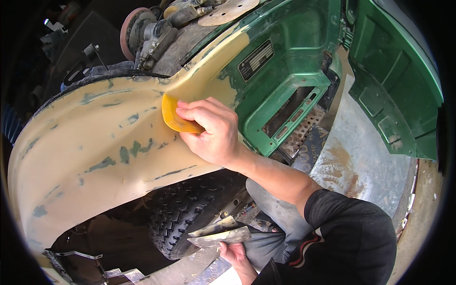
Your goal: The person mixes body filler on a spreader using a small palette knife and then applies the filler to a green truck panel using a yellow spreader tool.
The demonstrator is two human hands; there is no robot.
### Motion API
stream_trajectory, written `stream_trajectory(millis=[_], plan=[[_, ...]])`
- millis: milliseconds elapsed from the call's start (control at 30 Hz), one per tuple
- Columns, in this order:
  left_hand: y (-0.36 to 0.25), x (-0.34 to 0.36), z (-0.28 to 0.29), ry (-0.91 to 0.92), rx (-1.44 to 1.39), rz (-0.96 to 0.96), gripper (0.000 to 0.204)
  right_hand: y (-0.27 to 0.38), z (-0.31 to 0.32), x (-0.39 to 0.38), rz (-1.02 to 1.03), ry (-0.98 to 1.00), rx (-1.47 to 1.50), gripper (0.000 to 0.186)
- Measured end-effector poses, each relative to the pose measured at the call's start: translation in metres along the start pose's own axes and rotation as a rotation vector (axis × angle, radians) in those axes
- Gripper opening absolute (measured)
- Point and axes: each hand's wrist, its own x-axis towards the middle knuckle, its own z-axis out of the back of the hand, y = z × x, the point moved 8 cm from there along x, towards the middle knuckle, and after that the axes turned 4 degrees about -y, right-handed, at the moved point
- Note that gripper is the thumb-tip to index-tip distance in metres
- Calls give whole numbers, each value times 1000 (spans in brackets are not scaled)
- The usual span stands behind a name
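Note:
My right hand (213,126) pinches a yellow flexible spreader (172,116) between thumb and fingers. The spreader is bent against the fender (118,164), a curved vehicle panel coated beige with grey-green patches showing. Lower down, my left hand (233,253) grips a flat, filler-smeared mixing board (223,238) from below, apart from the fender. A second smeared flat piece (216,226) lies along the board's far side; whether it is attached cannot be made out. Most of the left hand's fingers are hidden beneath the board.
A treaded tyre (183,216) sits in the wheel arch below the fender. To the right are a green door-frame panel (285,57) with a rectangular opening and an open green door (394,85). A round-pad sander (147,38) and a sanding disc (228,12) rest at the back.

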Motion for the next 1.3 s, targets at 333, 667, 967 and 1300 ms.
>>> stream_trajectory(millis=[333, 667, 967, 1300], plan=[[2, 5, -5, 70, 75, -19, 53, -6, -1, -4, -263, 198, 332, 19], [3, 4, -6, 41, 83, -41, 51, -41, 38, -2, -405, -25, 347, 11], [4, 11, 6, 34, 60, -55, 50, -72, 57, -8, -624, -149, 576, 17], [6, 7, 1, 47, 22, 26, 51, -118, 124, 42, -277, -312, 81, 14]])
